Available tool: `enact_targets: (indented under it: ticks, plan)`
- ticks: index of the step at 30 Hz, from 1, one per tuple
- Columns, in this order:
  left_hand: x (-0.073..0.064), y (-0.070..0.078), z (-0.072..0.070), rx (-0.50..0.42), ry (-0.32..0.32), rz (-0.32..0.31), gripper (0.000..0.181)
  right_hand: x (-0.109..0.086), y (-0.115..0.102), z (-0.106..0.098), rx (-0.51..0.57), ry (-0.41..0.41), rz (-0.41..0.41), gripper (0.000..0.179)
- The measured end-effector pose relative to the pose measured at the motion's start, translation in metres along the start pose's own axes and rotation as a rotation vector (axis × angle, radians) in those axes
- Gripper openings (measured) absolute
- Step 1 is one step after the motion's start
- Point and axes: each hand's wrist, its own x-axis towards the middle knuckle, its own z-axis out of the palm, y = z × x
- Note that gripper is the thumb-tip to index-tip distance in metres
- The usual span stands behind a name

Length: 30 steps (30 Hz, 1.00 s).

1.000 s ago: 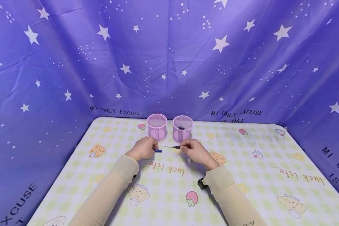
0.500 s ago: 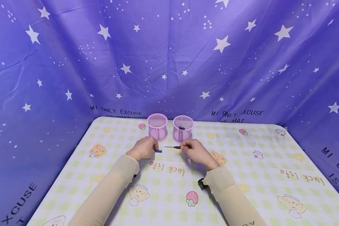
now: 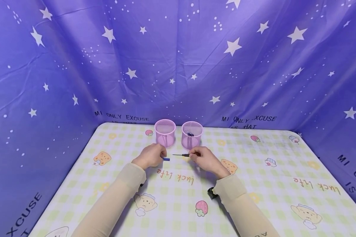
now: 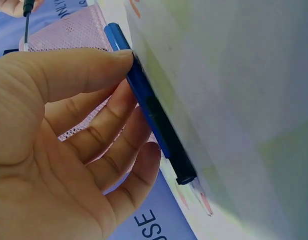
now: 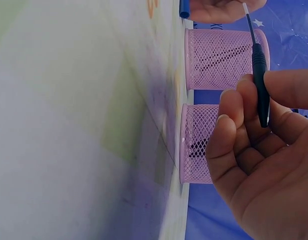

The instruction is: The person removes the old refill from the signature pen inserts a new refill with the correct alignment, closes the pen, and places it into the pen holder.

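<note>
In the head view my left hand (image 3: 151, 154) is low over the table, near the left pink mesh cup (image 3: 165, 141). It pinches a slim blue pen-shaped barrel (image 4: 143, 95) between thumb and fingers; the barrel has a darker lower half and lies close along the tabletop. My right hand (image 3: 204, 158), in front of the right pink mesh cup (image 3: 192, 141), pinches a small screwdriver-like tool (image 5: 262, 95). This tool has a black ridged handle and a thin shaft with a pale tip. The shaft points left, toward the blue barrel, with a short gap between them.
Dark blue items (image 3: 190, 134) show inside the right cup. Both cups stand side by side near the back edge of the table (image 3: 270, 184), which has a checked cloth with printed cartoons. A purple star-patterned curtain (image 3: 178, 65) hangs behind and around the sides.
Both hands stay in nearly the same place, each with its item. Only a very slight shift of the blue barrel and the tool shows.
</note>
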Motion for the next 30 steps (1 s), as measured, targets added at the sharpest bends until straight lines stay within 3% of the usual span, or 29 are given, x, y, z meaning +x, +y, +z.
enact_targets:
  ticks: [7, 16, 30]
  plan:
    - [-0.004, 0.005, -0.002, 0.003, 0.034, 0.011, 0.027, 0.000, -0.001, 0.000, -0.008, 0.000, 0.010, 0.011]
    - [-0.011, 0.013, -0.007, -0.011, 0.092, 0.073, 0.027, -0.001, -0.001, 0.000, 0.002, -0.004, -0.011, 0.012]
    - [-0.020, 0.029, -0.005, -0.125, 0.124, 0.058, 0.028, -0.001, 0.001, 0.000, -0.006, 0.008, -0.032, 0.011]
